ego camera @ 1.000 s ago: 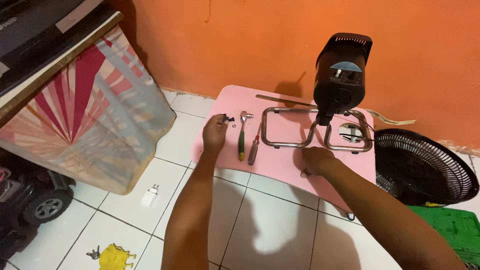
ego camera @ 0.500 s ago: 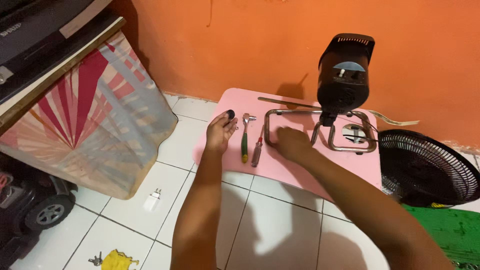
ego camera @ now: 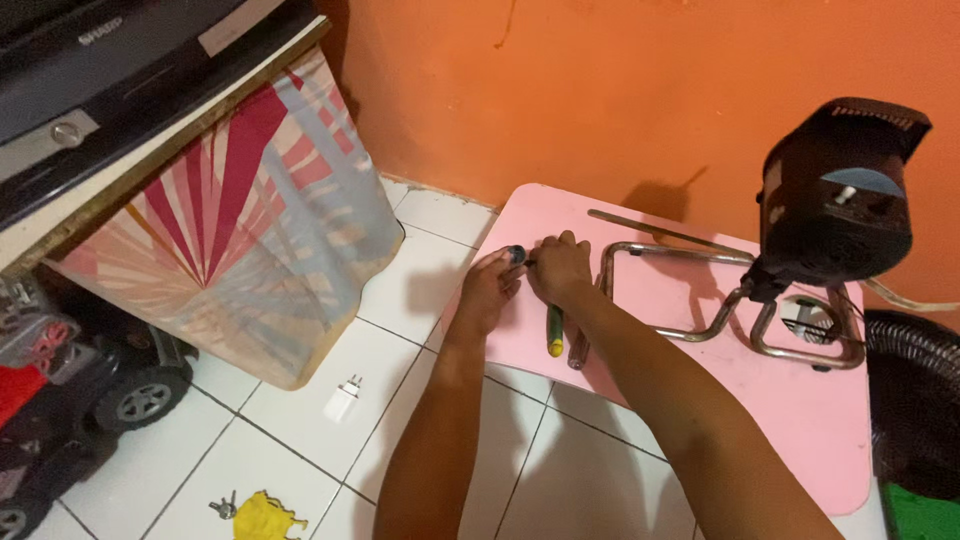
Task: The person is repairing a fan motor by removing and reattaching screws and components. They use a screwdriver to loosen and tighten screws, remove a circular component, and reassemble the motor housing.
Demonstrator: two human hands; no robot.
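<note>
The right hand (ego camera: 560,268) has moved left to meet the left hand (ego camera: 488,290), both sets of fingers pinched around 1 small dark knob (ego camera: 516,254) between their fingertips.

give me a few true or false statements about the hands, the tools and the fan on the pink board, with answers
1. Both hands meet at a small dark part near the pink board's left edge. True.
2. The left hand holds the green-handled screwdriver in the air. False: it lies flat on the board, partly under the right hand.
3. The fan motor stands on a bent metal tube stand. True.
4. The black fan grille is fitted over the motor. False: it lies off to the right, apart.
5. A white plug adapter lies on the pink board. False: it lies on the floor tiles.
</note>
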